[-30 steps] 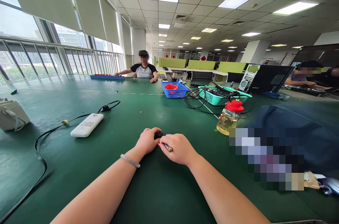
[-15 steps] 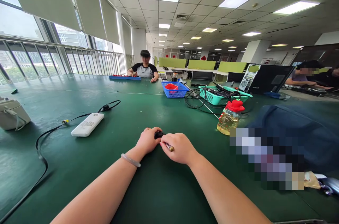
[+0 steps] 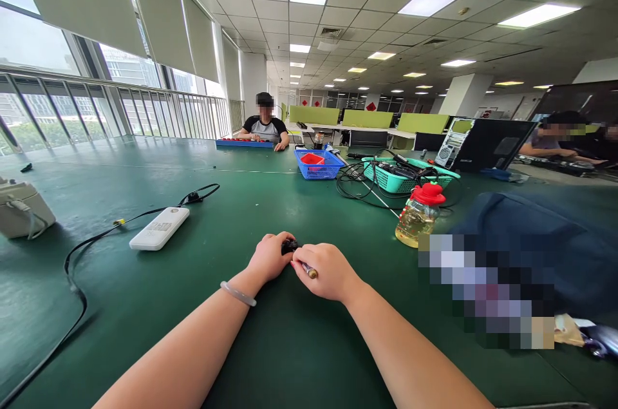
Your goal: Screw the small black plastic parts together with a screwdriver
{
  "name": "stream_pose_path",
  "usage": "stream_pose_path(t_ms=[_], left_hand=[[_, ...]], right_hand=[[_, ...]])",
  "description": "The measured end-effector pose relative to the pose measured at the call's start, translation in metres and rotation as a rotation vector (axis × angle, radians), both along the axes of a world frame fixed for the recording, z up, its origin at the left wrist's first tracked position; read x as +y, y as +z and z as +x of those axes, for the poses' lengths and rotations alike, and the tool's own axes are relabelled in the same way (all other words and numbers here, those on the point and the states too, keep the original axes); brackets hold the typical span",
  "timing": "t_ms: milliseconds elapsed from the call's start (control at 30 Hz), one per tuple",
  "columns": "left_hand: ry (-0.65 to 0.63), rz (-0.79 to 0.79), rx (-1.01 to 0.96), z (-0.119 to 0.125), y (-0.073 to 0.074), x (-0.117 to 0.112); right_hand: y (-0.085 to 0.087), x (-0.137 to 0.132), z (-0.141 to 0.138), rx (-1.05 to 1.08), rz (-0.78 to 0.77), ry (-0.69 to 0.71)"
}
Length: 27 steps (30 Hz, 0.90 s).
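Both my hands rest together on the green table (image 3: 145, 306), near its middle. My left hand (image 3: 268, 257), with a pale bangle on the wrist, is closed around a small black part (image 3: 289, 245). My right hand (image 3: 324, 272) is closed on a thin tool with a brass-coloured end (image 3: 309, 272), whose other end points at the black part. The two hands touch each other over the part. Most of the part is hidden by my fingers.
A white power strip (image 3: 159, 228) with a black cable lies to the left. A bottle with a red cap (image 3: 418, 214) and a dark blue bag (image 3: 531, 248) stand to the right. Blue basket (image 3: 317, 163), teal basket (image 3: 405, 174) and a seated person (image 3: 263, 125) are beyond.
My hands have stayed in place. The person across the table has slid a long blue tray to the right, closer to their body.
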<state>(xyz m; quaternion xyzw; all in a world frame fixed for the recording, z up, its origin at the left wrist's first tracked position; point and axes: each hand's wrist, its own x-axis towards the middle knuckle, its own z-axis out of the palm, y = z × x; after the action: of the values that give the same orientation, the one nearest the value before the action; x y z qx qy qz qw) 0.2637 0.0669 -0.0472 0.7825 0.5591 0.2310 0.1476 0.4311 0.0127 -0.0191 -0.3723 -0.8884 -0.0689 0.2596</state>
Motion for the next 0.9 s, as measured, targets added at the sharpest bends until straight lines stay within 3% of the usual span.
stream_pose_path(t_ms=[267,633,900], left_hand=[[0.0,0.003,-0.012,0.0,0.0,0.0],[-0.004,0.003,-0.004,0.0,0.002,-0.001],[0.005,-0.03,-0.017,0.0,0.004,-0.001]], right_hand=[[-0.002,0.002,0.001,0.097,-0.079,0.001],[-0.007,0.018,0.016,0.64,-0.444,-0.005],[-0.02,0.029,0.021,0.819,-0.587,-0.01]])
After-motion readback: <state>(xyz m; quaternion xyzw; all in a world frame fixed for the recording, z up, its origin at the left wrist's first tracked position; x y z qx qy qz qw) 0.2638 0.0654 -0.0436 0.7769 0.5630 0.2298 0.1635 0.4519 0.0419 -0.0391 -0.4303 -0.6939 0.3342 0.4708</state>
